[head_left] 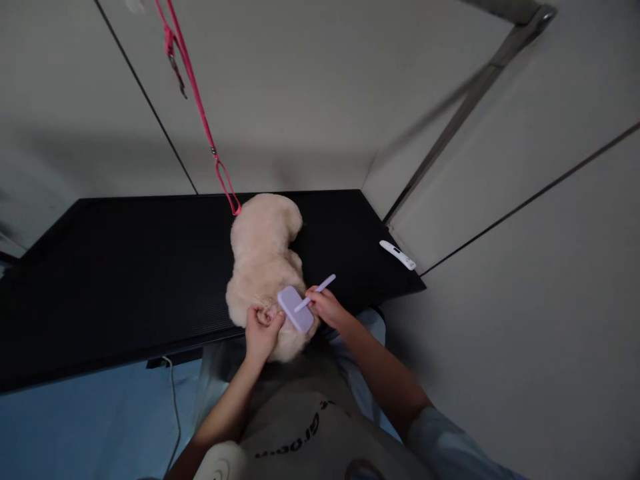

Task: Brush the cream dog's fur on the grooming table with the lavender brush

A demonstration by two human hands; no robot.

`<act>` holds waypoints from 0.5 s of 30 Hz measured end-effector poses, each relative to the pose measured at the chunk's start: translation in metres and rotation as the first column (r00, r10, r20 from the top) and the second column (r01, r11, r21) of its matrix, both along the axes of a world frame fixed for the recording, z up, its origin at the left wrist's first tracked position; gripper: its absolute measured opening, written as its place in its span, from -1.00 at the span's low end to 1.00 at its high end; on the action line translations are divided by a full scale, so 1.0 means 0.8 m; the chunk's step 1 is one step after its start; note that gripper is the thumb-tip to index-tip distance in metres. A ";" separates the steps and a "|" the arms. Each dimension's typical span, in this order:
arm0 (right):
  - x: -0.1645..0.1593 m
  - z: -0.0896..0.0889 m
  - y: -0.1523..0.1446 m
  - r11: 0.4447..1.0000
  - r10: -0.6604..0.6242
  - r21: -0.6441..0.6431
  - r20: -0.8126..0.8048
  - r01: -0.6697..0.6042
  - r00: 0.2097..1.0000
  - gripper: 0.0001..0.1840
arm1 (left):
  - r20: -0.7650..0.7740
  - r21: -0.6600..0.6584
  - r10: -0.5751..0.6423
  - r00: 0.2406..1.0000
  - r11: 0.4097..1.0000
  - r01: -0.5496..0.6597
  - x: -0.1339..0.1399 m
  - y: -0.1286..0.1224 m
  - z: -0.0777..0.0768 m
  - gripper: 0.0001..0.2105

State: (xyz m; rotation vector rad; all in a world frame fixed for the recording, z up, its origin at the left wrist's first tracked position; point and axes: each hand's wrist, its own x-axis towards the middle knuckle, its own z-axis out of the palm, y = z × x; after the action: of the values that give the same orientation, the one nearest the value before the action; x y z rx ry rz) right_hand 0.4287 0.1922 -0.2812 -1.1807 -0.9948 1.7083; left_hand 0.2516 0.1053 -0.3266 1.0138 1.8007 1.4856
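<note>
A cream-coloured, fluffy dog (265,247) is on the black table, its near end close against my body. My left hand (263,333) is closed at that near end, fingers pinching what looks like the dog's ear (270,313), where pinkish skin shows. In my right hand (325,305) is a lavender slicker brush (296,310), gripped by its thin handle. The back of the brush head faces up, and its underside lies against the fur just right of my left hand. The bristles are hidden.
The black tabletop (125,267) runs far to the left. A white clipper-like device (397,255) lies near its right edge. A pink grooming loop (197,100) hangs down to the dog's far end. A metal arm (450,127) rises at the right, and a pale cable (175,407) hangs below.
</note>
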 end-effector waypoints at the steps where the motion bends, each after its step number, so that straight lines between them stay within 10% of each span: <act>1: 0.009 0.010 0.003 0.998 -0.043 0.045 0.060 0.041 0.997 -0.75 | -0.014 -0.014 -0.031 0.999 0.999 0.031 -0.002 -0.002 0.003 -0.54; 5: 0.030 0.051 0.002 0.915 -0.303 0.346 0.254 0.206 0.918 -0.81 | -0.048 -0.027 -0.120 0.992 0.993 0.119 -0.010 -0.007 0.006 -0.57; 9: 0.024 0.073 -0.014 0.930 -0.038 0.353 0.368 -0.101 0.929 -0.86 | -0.041 -0.024 -0.135 0.990 0.991 0.134 -0.012 -0.012 -0.006 -0.54; 13: 0.022 0.084 -0.024 0.854 -0.345 0.510 0.407 0.103 0.846 -0.86 | -0.039 -0.004 -0.100 0.994 0.995 0.100 -0.007 -0.015 -0.021 -0.57; 15: 0.020 0.085 -0.031 0.857 -0.191 0.511 0.434 -0.066 0.880 -0.86 | -0.081 -0.005 -0.094 0.992 0.996 0.094 -0.005 -0.014 -0.026 -0.56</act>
State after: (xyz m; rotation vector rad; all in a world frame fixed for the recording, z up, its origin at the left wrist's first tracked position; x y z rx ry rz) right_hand 0.4448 0.1672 -0.2135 -1.2625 -1.5726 0.9975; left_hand 0.2478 0.0939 -0.3477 1.1569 1.7838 1.4046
